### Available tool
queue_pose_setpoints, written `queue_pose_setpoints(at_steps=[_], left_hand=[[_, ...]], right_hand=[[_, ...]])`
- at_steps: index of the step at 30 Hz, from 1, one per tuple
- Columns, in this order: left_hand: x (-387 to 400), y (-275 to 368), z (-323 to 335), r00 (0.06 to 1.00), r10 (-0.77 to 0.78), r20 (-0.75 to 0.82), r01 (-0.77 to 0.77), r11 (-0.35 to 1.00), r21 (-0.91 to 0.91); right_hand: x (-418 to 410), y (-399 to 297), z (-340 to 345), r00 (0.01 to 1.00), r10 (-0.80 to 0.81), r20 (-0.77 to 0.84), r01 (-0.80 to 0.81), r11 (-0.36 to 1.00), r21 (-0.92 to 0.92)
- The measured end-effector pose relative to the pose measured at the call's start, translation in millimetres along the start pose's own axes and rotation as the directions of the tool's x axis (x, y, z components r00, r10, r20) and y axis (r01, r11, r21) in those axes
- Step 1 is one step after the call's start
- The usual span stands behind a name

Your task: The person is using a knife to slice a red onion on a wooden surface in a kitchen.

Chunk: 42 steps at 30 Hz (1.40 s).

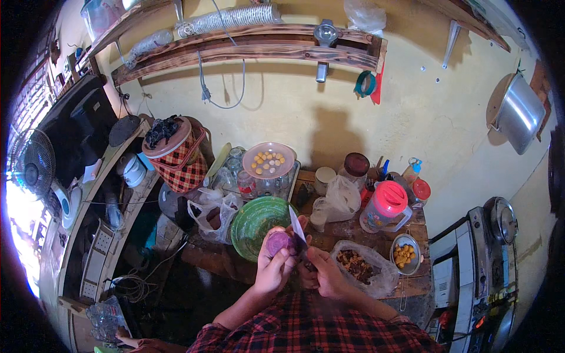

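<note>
In my left hand (274,267) I hold a purple root, likely a purple yam or sweet potato (279,242), with its cut purple face showing. My right hand (325,272) grips a knife whose pale blade (296,224) points up and away from me, against the root's right side. Much of the handle is hidden by my fingers. Just beyond my hands sits a green basin (247,225), partly covered by them. To the right of my right hand lies an open clear plastic bag (384,278) holding brown scraps or peelings (354,266).
A strainer (412,270) of yellow-orange pieces and a pink-lidded pitcher (383,207) stand right on the wooden table (238,267). A pink plate (249,170) of yellowish balls rests behind the basin. Left is a white plastic bag (223,229); far right, a stove (479,256). Another person's hand (126,339) shows lower left.
</note>
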<state>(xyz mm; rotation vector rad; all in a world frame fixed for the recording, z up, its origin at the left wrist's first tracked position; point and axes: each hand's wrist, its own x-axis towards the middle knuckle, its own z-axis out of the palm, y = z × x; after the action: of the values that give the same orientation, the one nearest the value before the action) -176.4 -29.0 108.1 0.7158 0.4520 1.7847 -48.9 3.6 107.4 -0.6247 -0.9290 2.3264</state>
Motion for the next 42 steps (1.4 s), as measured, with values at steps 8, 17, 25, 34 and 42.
queue_pose_setpoints(at_steps=[8, 17, 25, 34, 42], left_hand=[[8, -12, -34, 0.999, -0.043, -0.012, 0.04, 0.982, -0.186], [17, -11, -44, 0.979, -0.199, -0.041, 0.182, 0.949, -0.258], [18, -29, -59, 0.93, -0.316, -0.188, 0.243, 0.913, -0.329], [13, -19, -57, 0.973, -0.226, 0.053, 0.224, 0.858, -0.462], [3, -1, -34, 0.982, 0.056, -0.182, -0.052, 0.998, 0.027]], right_hand=[[-3, -12, -17, 0.948, 0.234, 0.215, -0.293, 0.907, 0.303], [-42, 0, -153, 0.937, 0.09, -0.338, -0.144, 0.98, -0.138], [-87, 40, -184, 0.685, -0.397, -0.611, -0.594, 0.182, -0.784], [-82, 29, -171, 0.642, -0.404, -0.652, -0.69, 0.065, -0.72], [-56, -24, -75, 0.884, -0.411, -0.224, -0.105, 0.292, -0.951]])
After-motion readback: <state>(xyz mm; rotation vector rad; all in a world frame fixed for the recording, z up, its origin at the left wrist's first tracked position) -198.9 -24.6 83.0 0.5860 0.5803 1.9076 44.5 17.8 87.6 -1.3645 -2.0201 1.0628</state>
